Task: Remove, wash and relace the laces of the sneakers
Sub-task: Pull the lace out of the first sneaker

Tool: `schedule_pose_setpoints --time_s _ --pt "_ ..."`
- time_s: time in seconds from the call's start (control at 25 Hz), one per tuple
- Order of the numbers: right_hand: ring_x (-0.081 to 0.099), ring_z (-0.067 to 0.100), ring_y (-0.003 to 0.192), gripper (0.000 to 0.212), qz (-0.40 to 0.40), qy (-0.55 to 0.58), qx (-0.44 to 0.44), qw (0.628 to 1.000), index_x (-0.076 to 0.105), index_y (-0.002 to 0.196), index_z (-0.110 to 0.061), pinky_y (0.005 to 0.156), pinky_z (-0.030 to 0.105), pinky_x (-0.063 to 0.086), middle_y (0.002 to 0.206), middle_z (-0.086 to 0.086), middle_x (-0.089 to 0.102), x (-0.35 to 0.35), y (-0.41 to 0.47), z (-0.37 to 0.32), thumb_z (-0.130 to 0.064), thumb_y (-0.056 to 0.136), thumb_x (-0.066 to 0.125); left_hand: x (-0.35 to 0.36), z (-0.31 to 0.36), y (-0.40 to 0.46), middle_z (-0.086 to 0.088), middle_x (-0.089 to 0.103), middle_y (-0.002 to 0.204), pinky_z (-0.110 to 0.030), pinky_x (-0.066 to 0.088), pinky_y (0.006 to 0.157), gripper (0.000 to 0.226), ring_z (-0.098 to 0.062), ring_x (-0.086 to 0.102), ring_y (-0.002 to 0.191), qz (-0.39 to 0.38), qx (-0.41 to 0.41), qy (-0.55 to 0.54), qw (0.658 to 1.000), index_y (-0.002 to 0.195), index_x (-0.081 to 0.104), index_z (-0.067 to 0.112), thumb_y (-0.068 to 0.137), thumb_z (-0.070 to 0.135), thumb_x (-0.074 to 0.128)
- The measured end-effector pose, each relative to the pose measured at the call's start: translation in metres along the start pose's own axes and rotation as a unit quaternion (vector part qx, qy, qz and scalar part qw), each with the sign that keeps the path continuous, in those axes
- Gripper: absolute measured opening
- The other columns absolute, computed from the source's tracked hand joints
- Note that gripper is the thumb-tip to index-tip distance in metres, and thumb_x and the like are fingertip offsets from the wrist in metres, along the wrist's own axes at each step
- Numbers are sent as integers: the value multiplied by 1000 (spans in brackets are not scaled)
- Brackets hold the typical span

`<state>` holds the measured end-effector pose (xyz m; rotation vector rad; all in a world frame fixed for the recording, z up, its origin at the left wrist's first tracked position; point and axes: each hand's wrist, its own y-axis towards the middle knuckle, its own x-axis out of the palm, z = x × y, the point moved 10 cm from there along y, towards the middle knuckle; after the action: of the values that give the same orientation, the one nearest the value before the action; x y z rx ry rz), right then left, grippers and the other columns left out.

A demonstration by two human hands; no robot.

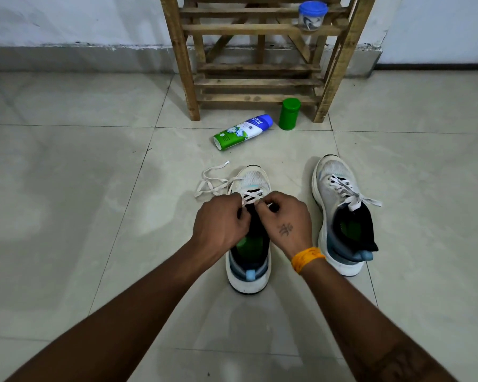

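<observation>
Your left hand and right hand both pinch the white lace, it seems, over the near sneaker; its loose end trails toward ten o'clock on the floor.

Dim even indoor light, soft shadows, faint floor sheen, wide-angle bending at edges, slight softness

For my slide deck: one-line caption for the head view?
Both hands pinch the white lace on the left white mesh sneaker.
</observation>
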<state>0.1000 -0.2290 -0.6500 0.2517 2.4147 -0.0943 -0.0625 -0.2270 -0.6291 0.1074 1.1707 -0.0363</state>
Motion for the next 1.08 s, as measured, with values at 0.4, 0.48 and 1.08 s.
schedule_pose_setpoints --time_s 0.4,0.48,1.08 --pt "66 34 91 18 -99 -187 -118 970 70 88 -19 67 33 45 92 6 73 38 36 -44 -34 85 61 -1 -21 -19 -1 51 69 -35 34 57 20 -23 47 62 84 -49 -103 990 79 44 13 95 19 55" --pt "66 39 91 22 -29 -132 -13 991 68 84 -13 69 35 47 91 12 73 12 54 -16 -33 86 60 0 -24 -22 -3 53 69 -36 34 56 18 -26 50 62 94 -62 -116 987 80 44 13 95 17 54" --pt "66 32 93 17 -96 -200 -168 961 72 94 -20 65 32 42 93 4 73 34 34 -51 -32 87 60 5 -24 -29 0 46 69 -33 27 58 18 -23 44 60 114 -33 -142 983 85 40 17 99 15 50"
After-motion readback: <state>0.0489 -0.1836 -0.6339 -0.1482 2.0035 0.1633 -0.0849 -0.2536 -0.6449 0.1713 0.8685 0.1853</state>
